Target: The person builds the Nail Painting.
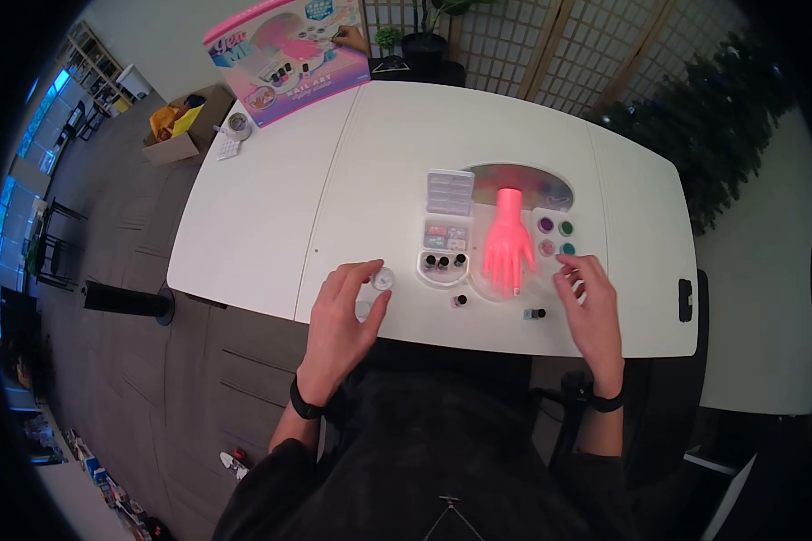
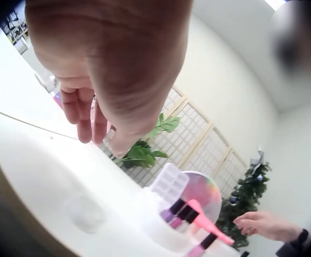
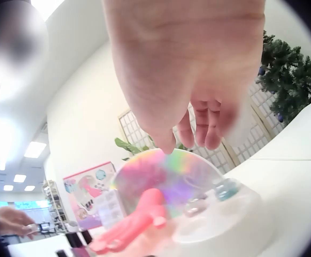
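Note:
My left hand (image 1: pixel 338 316) pinches a small clear round pot (image 1: pixel 383 279) between thumb and fingertips, raised above the white table. Below it, another clear round piece (image 2: pixel 86 214) lies on the table. My right hand (image 1: pixel 590 298) is bare, its fingers loosely bent beside the tray of small glitter pots (image 1: pixel 546 225) in purple, green, pink and teal. Between the hands, a pink model hand (image 1: pixel 509 243) lies palm down on a pale base before a shiny half-round backboard (image 1: pixel 555 187). A pink nail polish bottle (image 1: pixel 459 302) and a pale blue one (image 1: pixel 534 314) are near the front edge.
Left of the model hand are a clear lidded case (image 1: pixel 449 194) with coloured pieces and a holder (image 1: pixel 443 278) with black-capped bottles. A large pink box (image 1: pixel 289 59) stands at the back left, near a jar (image 1: pixel 238 125). A black object (image 1: pixel 686 300) lies at the right edge.

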Demonstrator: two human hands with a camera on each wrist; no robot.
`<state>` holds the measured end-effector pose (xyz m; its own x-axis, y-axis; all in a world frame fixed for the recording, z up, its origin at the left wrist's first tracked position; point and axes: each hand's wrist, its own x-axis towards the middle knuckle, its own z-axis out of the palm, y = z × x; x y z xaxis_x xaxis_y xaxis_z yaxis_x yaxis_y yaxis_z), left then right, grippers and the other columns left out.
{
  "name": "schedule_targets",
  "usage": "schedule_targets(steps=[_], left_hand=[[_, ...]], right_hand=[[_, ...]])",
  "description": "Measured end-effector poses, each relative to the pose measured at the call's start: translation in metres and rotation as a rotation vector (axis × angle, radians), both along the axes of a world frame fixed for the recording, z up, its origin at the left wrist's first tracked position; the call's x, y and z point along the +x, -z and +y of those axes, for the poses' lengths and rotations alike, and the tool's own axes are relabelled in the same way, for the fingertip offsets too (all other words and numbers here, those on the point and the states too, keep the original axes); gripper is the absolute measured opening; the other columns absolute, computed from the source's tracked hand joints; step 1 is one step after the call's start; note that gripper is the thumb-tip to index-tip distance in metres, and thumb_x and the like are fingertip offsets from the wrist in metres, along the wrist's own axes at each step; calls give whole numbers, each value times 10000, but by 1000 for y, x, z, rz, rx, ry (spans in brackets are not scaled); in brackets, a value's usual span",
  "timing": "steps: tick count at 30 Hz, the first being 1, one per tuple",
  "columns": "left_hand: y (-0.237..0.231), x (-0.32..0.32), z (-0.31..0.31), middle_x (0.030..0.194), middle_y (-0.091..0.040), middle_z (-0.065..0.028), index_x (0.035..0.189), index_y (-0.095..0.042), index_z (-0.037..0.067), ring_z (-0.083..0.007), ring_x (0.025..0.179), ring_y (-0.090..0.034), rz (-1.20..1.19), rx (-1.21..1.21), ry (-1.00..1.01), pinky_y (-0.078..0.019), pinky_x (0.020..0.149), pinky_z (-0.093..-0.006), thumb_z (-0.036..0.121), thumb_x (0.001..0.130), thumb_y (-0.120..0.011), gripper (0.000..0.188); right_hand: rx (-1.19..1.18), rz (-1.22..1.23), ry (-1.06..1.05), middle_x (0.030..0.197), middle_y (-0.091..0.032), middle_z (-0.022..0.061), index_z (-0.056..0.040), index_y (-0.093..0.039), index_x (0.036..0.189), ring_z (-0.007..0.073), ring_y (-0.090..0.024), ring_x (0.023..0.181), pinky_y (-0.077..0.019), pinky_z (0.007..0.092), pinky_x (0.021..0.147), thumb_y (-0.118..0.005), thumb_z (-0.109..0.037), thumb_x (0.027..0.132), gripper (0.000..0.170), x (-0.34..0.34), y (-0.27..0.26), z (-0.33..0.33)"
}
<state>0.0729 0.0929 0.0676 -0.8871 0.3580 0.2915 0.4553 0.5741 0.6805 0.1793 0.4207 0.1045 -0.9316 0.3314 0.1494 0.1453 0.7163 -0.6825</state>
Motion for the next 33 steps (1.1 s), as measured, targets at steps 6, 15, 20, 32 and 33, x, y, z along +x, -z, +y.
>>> schedule_targets(steps=[6,15,20,32,33], left_hand=[[-24,27,56,1171,-689,-108,1322,-708,62,-329,1059,-664,212,10,339,-554,900,-429,54,871,-822,465],[-15,40,94,1205,-637,-105,1458,-601,2,-276,1067,-632,328,-85,493,-521,915,-409,40,886,-752,593],[-15,40,114,1292,-619,-154,1475,-559,-44,-311,1148,-629,344,-83,529,-525,965,-428,-6,851,-701,642],[16,25,17,1272,-693,-143,1373,-665,32,-358,1134,-654,161,-89,150,-544,962,-453,15,923,-766,462],[22,26,5,1265,-681,-151,1383,-659,37,-363,1133,-653,127,-131,99,-547,959,-458,20,934,-761,461]], right_hand=[[-223,-76,-282,1102,-713,141,-14,-690,1274,251,-722,916,-592,375,795,-783,-183,1003,333,10,-13,-58],[-159,-184,-211,954,-743,99,1,-689,1264,206,-725,813,-597,339,764,-836,-120,941,375,15,-13,-40],[-155,-150,-136,944,-744,108,-18,-700,1234,247,-740,819,-607,378,777,-827,-162,942,350,17,-11,-29],[157,-281,-198,1112,-689,154,-1,-732,1257,356,-711,968,-575,440,869,-750,-134,978,310,-19,28,59],[157,-283,-198,1112,-689,154,-1,-732,1257,356,-711,968,-575,440,869,-750,-134,978,310,-20,29,60]])
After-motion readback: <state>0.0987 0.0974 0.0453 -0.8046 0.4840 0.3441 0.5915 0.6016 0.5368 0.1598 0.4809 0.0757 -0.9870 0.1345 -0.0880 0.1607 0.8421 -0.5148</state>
